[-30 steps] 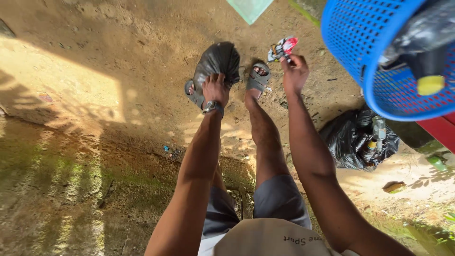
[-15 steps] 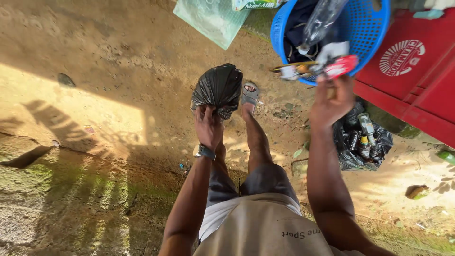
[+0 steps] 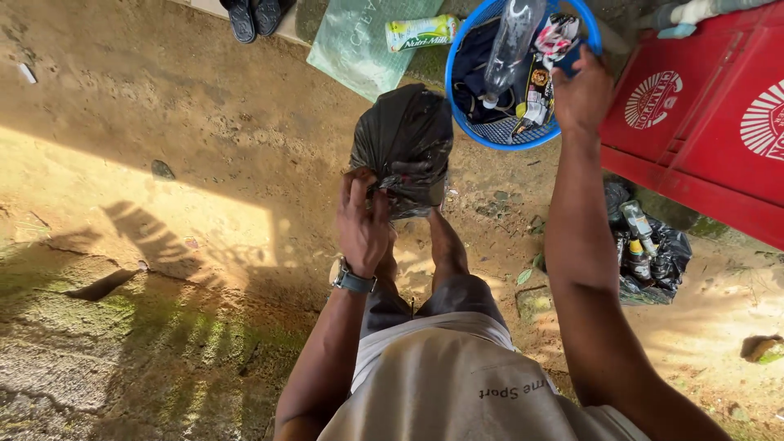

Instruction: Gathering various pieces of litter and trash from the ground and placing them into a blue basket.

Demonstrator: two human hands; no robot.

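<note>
My left hand (image 3: 363, 222) grips the gathered neck of a bulging black plastic bag (image 3: 406, 135) and holds it up in front of my legs. My right hand (image 3: 581, 91) reaches over the near rim of a blue perforated basket (image 3: 490, 135) and pinches a bunch of colourful wrappers (image 3: 557, 34) just inside it. A clear plastic bottle (image 3: 508, 49), dark cloth and more wrappers lie in the basket. A watch sits on my left wrist.
A red crate (image 3: 702, 122) stands right of the basket. An open black bag with small bottles (image 3: 649, 245) lies on the sandy ground at the right. A green sheet (image 3: 351, 49), a drink carton (image 3: 420, 31) and dark sandals (image 3: 253, 16) lie at the top.
My left hand has lifted the black bag off the ground by my feet. My right hand has carried the wrappers up from the ground to the blue basket.
</note>
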